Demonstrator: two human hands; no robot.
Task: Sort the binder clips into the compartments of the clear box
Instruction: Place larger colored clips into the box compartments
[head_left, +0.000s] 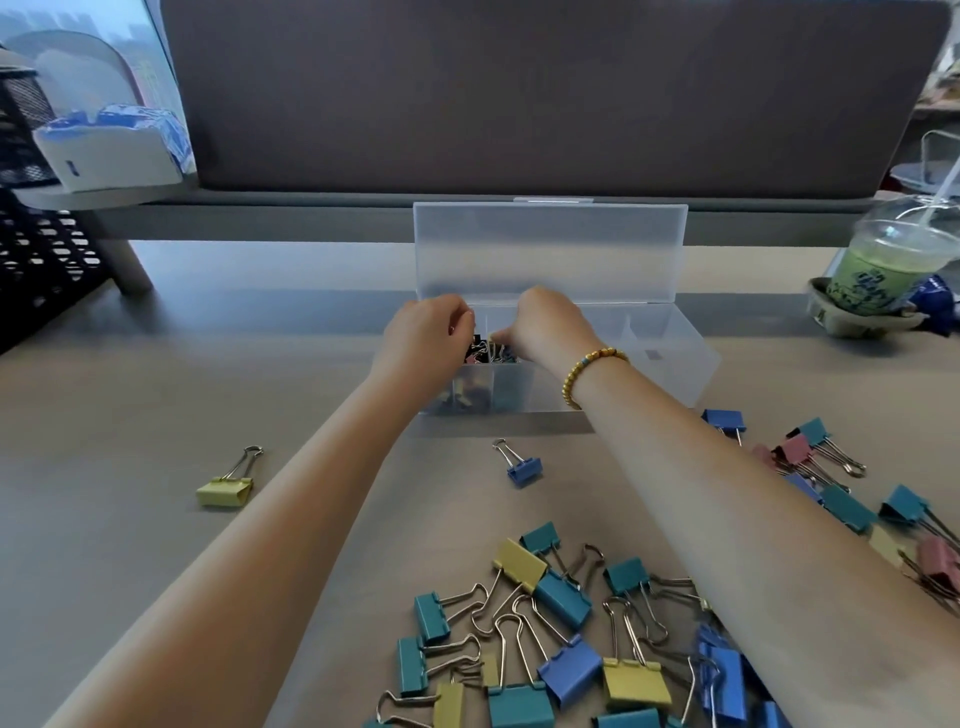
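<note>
Both hands reach into the left end of the clear box (670, 358), which sits at 12 o'clock on the tabletop (130, 405) with its lid (550, 249) standing open behind it. The left hand (428, 332) has its fingers curled over the leftmost compartment; what they hold, if anything, I cannot tell. The right hand (545, 325), with a gold bead bracelet (587, 371) on its wrist, curls its fingers down onto small clips (493, 351) heaped in that compartment and seems to pinch one, though the grip is hidden. The compartments to the right look bare. A large pile of clips (545, 639) in teal, blue and yellow lies at 6 o'clock, and another cluster (831, 483) with pink ones at 3 o'clock. A lone blue clip (522, 465) lies just before the box, and a yellow clip (226, 486) lies at 9 o'clock. A green drink (883, 270) stands at 2 o'clock.
</note>
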